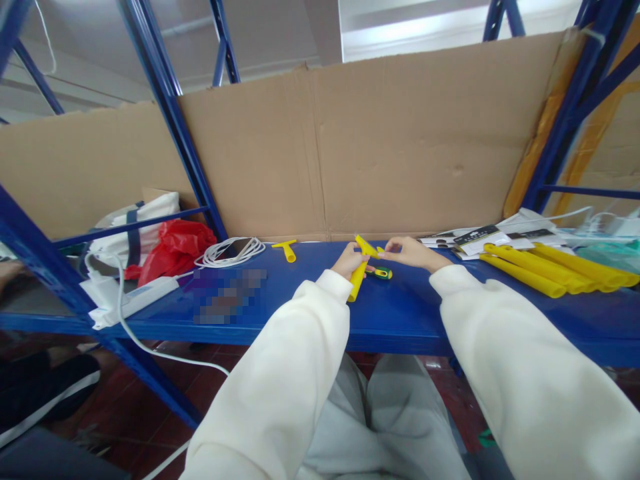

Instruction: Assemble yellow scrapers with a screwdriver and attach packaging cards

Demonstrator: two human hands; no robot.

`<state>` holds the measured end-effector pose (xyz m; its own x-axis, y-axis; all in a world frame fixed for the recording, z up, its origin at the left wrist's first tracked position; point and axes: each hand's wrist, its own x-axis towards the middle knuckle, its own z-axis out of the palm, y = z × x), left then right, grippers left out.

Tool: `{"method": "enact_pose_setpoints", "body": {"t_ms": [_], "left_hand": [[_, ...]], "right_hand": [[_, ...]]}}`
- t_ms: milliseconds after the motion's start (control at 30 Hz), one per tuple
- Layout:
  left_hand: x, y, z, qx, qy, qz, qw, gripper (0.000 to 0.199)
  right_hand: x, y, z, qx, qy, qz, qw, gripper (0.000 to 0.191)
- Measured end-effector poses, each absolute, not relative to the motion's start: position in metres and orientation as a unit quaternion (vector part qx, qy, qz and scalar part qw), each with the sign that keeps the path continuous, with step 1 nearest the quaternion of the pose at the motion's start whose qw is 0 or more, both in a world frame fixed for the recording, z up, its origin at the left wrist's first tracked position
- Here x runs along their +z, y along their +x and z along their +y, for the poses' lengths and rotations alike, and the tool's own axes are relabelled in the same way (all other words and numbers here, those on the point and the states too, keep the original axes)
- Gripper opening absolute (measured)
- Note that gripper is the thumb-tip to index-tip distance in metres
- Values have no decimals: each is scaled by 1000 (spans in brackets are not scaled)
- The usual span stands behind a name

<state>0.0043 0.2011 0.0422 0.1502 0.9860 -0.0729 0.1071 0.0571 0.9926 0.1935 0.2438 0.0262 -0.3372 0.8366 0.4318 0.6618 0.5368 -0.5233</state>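
Here, the left fingers (347,261) grasp a yellow T-shaped piece (357,283); the right fingers (395,245) are by its crossbar, their hold unclear. Loose grasping could drop it beside the nearby green-and-yellow tool (383,273).

On my monitor a blue metal bench (410,320) spans the frame just below centre. Behind it I see a tall cardboard panel (425,147), creased vertically near its middle, and another cardboard sheet (75,160) at left. A blue left upright (186,147) leans through the upper left; a blue right upright (564,133) slants at upper right, with taped cardboard (625,147) beyond. Over the panels I get a greyish ceiling (280,40), brightening to a glaring pale patch (415,33) right of top centre. At lower left, dark reddish floor tiles (125,420) show beneath a diagonal blue brace (155,387).
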Motion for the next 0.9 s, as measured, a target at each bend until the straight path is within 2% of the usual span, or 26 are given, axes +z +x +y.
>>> {"method": "enact_pose_setpoints", "body": {"t_ms": [100, 167, 400, 500, 667, 900], "left_hand": [[41, 3, 204, 416, 530, 528, 517, 43], [41, 3, 205, 416, 523, 541, 511, 44], [41, 3, 203, 421, 510, 559, 500, 44], [43, 2, 202, 427, 507, 556, 501, 42], [45, 1, 202, 453, 500, 547, 496, 45], [39, 3, 205, 431, 508, 551, 503, 42]], "right_hand": [[27, 192, 237, 200, -431, -846, 242, 42], [25, 190, 234, 197, -430, -855, 212, 40], [26, 188, 235, 155, -449, -848, 236, 25], [27, 190, 237, 167, -444, -830, 294, 24], [27, 189, 242, 206, -414, -777, 427, 33], [33, 187, 242, 172, -410, -721, 531, 44]]}}
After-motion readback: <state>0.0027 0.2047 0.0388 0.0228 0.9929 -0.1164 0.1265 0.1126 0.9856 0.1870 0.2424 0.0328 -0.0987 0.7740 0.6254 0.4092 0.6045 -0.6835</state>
